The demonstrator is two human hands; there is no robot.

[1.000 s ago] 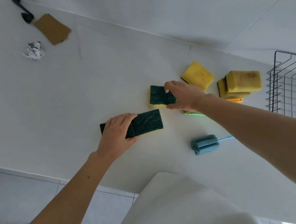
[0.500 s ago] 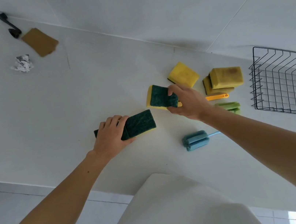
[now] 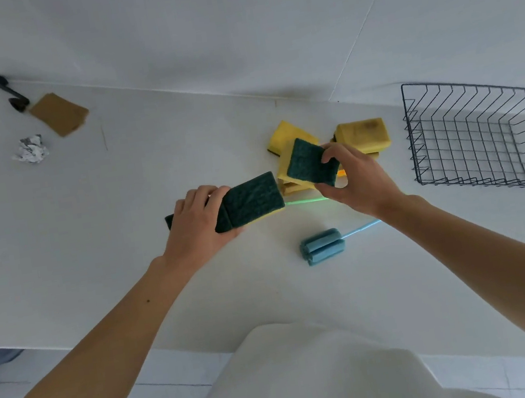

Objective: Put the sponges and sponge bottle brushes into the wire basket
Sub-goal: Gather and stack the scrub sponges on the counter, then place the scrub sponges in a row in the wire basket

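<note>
My left hand [image 3: 198,220] grips a long green-topped yellow sponge [image 3: 251,200], held just above the white counter. My right hand [image 3: 355,181] holds a second green-and-yellow sponge [image 3: 305,161] tilted up off the surface. Behind them lie a yellow sponge [image 3: 285,134] and a stack of stained yellow sponges [image 3: 364,134]. A blue sponge bottle brush [image 3: 322,246] lies in front of my right wrist. A green brush handle [image 3: 305,201] shows between my hands; its head is hidden. The black wire basket [image 3: 449,136] stands at the right, with nothing in it.
At the far left of the counter [image 3: 123,236] lie a crumpled foil ball [image 3: 30,150], a brown cardboard piece [image 3: 59,113] and a small black object [image 3: 12,96] against the wall. The counter's front edge runs below my forearms, with tiled floor beyond.
Both hands have lifted their sponges off the counter and shifted right, toward the basket. The right hand's sponge now tilts upward. The view has swung so more of the basket shows.
</note>
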